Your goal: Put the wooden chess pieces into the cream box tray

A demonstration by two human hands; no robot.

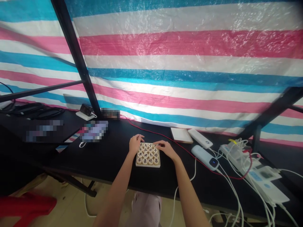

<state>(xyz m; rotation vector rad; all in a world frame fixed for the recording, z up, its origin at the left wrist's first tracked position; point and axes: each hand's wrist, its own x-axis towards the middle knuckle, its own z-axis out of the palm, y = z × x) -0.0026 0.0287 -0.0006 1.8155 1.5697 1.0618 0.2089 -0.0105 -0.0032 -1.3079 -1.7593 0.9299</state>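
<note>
Forearms (pixel 120 186) low, steady tray (pixel 148 166) of xiangqi pieces (pixel 151 155) lightly between curled left hand (pixel 135 144) and right hand (pixel 167 148), cannot tell if gripping.

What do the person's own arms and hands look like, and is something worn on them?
The left hand and the right hand are both without gloves. The left forearm and right forearm are slim and bare, with no sleeve in view. No watch or bracelet shows at either wrist. Rings are too small to tell.

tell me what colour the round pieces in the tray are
Cream, with dark characters on top; the round pieces show in the head view, the only one.
</note>
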